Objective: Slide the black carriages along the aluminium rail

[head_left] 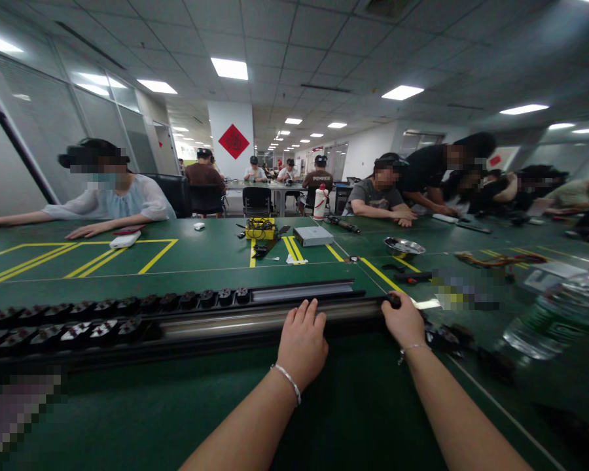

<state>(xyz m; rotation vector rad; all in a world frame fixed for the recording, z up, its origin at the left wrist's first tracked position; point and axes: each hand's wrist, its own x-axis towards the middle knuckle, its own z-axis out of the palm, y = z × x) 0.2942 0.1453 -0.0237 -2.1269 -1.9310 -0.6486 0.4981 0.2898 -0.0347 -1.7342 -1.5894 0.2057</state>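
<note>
A long dark rail with a row of small black sockets along its left half lies across the green table in front of me. My left hand rests on the rail's middle, fingers curled over its bare metal strip. My right hand is closed round the rail's right end, where a small black knob shows beside the thumb. A bracelet sits on each wrist.
A clear water bottle lies at the right. Farther back are a metal bowl, a grey box, a yellow box with cables and a white-and-red bottle. People sit across the table at left and right.
</note>
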